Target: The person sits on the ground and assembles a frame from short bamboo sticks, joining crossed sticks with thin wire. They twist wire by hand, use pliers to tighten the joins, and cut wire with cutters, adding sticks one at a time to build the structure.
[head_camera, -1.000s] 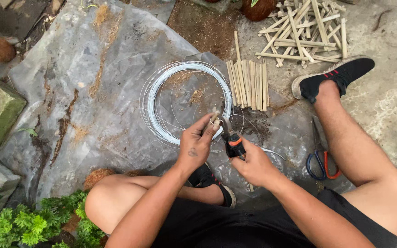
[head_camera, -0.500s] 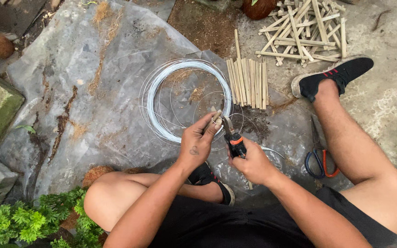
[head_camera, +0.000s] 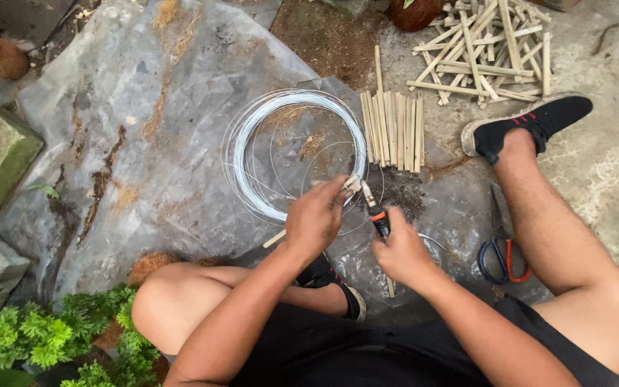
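L hand pinched small bamboo pcs at the wire coil edge; R hand, fingers closed round pliers, tip at the wire. Binding looked barely begun: cut sticks lay unused beside coil.

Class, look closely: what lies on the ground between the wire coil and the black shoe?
In the head view, a row of bamboo sticks lies between the wire coil and the black shoe.
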Tool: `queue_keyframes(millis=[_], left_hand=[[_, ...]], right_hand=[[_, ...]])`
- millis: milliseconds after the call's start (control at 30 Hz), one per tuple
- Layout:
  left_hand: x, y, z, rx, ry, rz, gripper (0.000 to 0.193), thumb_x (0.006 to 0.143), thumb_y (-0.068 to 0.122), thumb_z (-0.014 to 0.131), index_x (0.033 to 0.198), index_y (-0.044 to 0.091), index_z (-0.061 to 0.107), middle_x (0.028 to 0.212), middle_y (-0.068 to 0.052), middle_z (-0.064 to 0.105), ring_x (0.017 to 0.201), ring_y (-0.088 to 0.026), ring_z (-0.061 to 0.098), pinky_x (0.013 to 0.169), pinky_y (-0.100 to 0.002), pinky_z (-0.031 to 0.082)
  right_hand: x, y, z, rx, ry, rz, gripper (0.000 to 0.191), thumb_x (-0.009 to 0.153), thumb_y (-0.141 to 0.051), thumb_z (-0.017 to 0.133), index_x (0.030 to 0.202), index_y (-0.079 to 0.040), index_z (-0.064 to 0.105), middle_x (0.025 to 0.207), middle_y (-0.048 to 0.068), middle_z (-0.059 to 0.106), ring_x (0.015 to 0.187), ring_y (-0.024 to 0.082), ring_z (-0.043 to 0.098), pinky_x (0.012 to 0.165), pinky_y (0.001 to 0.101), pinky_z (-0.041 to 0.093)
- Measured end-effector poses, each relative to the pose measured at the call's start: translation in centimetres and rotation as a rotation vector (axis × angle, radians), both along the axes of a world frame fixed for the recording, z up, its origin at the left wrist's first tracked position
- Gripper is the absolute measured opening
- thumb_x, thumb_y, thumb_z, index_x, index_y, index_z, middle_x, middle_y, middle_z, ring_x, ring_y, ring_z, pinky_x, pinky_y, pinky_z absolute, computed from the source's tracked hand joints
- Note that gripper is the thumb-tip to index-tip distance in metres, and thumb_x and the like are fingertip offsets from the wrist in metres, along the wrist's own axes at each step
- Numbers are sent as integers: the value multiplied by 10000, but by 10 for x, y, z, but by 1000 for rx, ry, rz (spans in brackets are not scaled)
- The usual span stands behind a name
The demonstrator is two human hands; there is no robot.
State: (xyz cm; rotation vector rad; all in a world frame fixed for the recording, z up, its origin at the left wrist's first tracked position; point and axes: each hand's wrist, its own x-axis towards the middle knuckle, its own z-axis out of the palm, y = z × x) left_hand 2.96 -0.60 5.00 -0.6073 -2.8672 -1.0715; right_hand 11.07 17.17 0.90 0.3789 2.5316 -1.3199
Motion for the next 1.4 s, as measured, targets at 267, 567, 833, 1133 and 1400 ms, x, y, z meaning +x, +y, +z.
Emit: queue_keyframes(millis=[267,567,833,1133,1400], left_hand=[[-24,-15,-29,597,-780,125,279,1077,260,563,1103,13,690,865,-67,727,559,-144,489,491,-295,400],[-21,-27,-24,964,-1219,14,222,1074,232,536,1151,47,632,852,-67,692,596,-111,596,516,-253,448],[-28,-26,-8,981,-900,-35,289,1047,226,550,1276,56,596,930,-83,729,534,-51,419,485,-219,335],[-24,-39,2,900,-692,-112,362,1015,143,615,1351,17,570,1064,-71,756,722,-11,486,650,-185,392],[-32,-41,-10,889,-832,-30,296,1079,250,515,1248,30,620,871,-75,738,523,-35,393,469,-205,324]], right_hand=[[-31,38,-31,-583,-115,-408,425,844,-19,668,1256,-54,570,954,126,688,829,244,680,642,362,548],[-23,98,-38,728,-311,-232,681,846,-506,716,1306,-22,582,1283,248,603,1209,424,569,998,557,425],[-12,67,-34,686,-380,275,625,914,-575,673,1297,-89,587,1311,194,659,1234,391,661,1072,504,519],[-1,61,-63,749,-406,396,603,842,-313,694,1331,-40,469,1302,238,615,1146,398,679,978,469,561],[-16,54,-70,-115,-270,-205,399,968,-112,562,1359,-38,527,959,227,623,846,357,612,717,459,491]])
